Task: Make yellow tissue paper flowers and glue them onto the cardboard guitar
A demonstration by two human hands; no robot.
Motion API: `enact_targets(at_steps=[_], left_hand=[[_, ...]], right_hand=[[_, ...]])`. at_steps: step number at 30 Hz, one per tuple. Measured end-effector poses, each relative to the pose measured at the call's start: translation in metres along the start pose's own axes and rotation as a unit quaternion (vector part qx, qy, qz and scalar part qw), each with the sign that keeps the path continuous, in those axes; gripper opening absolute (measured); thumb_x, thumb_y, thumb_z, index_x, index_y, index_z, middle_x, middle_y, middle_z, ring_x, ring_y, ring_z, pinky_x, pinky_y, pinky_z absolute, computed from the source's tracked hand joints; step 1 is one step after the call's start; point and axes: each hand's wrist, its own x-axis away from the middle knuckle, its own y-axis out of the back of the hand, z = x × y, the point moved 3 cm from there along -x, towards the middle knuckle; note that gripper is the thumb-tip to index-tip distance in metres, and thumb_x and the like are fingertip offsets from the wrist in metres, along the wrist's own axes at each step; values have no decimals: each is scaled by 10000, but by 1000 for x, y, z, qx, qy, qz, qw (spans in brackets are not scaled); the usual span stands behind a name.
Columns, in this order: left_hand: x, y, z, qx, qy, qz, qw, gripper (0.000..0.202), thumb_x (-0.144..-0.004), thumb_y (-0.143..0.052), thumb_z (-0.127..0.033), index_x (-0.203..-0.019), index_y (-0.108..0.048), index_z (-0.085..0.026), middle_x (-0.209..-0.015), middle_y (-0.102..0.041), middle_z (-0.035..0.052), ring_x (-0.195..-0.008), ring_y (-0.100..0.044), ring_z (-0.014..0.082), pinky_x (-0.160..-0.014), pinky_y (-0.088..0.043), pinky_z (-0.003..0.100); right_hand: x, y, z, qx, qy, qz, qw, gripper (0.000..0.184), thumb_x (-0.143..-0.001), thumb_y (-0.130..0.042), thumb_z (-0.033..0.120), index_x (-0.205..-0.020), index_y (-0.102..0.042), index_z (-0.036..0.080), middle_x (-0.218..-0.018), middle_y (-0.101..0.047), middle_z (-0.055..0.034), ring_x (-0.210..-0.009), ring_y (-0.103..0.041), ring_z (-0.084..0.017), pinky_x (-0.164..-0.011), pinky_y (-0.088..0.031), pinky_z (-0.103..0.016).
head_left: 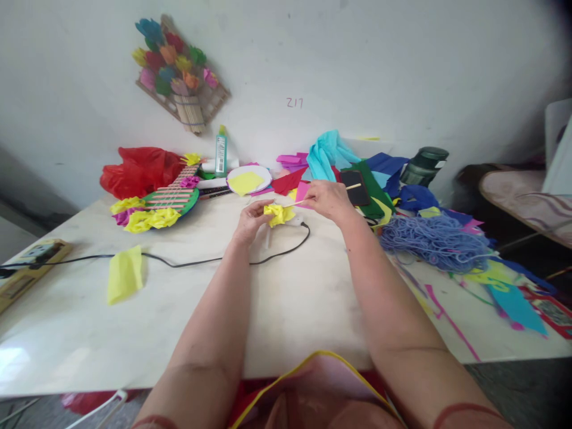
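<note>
Left hand (250, 221) fingers closed round yellow paper flower (279, 213); right hand (328, 199) fingers pinch wooden stick (354, 186) touching it, just above worktop (286, 298), over black cable (201, 261).

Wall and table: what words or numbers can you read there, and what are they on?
"217": handwritten on the wall.
Label on the bottle: too small to read.
Print on the box at the table's left edge: blurred.
Print on the red card at the right: blurred.
No writing on the flower in the left hand or the stick in the right hand.
</note>
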Motion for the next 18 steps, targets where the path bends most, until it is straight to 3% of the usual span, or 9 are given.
enact_targets(at_steps=[18], left_hand=[[0, 0, 0, 2, -6, -8, 1000, 489, -492, -857, -239, -967, -753, -184, -822, -742, 46, -739, -663, 180, -725, -524, 310]], right_hand=[[0, 1, 3, 8, 12, 13, 1000, 225, -889, -588, 356, -883, -769, 223, -993, -723, -43, -903, -617, -198, -619, -287, -292]])
